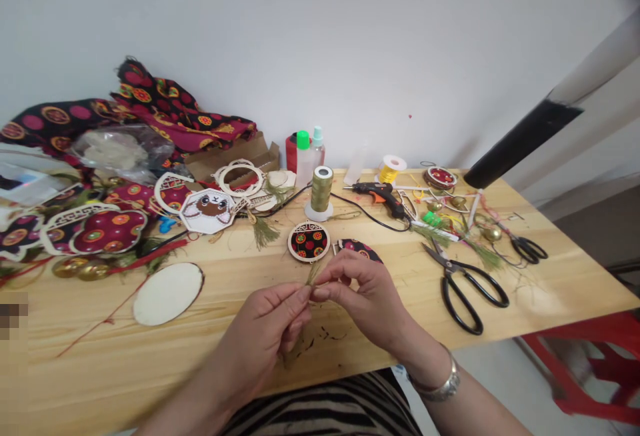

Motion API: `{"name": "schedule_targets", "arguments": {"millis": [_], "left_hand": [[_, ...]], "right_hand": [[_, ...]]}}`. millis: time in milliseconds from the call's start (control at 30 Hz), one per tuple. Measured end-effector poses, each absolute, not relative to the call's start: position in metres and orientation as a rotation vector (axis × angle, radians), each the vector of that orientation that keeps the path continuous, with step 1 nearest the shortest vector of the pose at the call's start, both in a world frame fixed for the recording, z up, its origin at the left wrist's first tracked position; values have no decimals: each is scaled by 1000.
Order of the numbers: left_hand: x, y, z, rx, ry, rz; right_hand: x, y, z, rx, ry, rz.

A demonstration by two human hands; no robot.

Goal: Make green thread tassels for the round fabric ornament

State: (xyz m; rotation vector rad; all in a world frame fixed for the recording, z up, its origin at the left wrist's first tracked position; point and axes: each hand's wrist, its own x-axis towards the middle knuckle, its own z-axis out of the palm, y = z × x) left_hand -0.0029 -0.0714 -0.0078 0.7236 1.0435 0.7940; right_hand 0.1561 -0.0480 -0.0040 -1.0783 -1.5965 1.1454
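Near the front edge of the table my hands meet over a small bundle of olive-green thread [313, 272]. My left hand [273, 319] pinches the bundle between thumb and fingers, and some strands hang out below it. From the right, my right hand [363, 289] pinches the same thread close to the left fingertips. Just beyond lies a round wooden-framed ornament [309, 243] with dark patterned fabric. Behind that stands a spool of olive thread [321, 191]. A piece of patterned fabric [359, 248] is partly hidden behind my right hand.
Large black-handled scissors [457, 276] lie open at right, smaller scissors [529, 249] beyond. A glue gun [380, 197] with a black cord rests behind. Wooden frames, patterned fabric [185, 106] and tassels crowd the left. A pale oval disc [169, 294] lies left; a red stool [590, 369] stands right.
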Motion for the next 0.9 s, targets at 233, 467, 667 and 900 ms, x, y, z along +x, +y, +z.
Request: {"name": "schedule_targets", "arguments": {"millis": [233, 467, 667, 900], "left_hand": [[-6, -73, -8, 889, 1065, 750], [-5, -75, -5, 935, 1116, 685], [-6, -76, -5, 955, 1115, 676], [-9, -74, -6, 896, 1119, 740]], "right_hand": [[153, -47, -5, -1076, -1733, 1079], [157, -41, -8, -1155, -1630, 1000], [154, -39, -10, -1222, -1553, 1012], [161, -40, -8, -1323, -1369, 1133]]}}
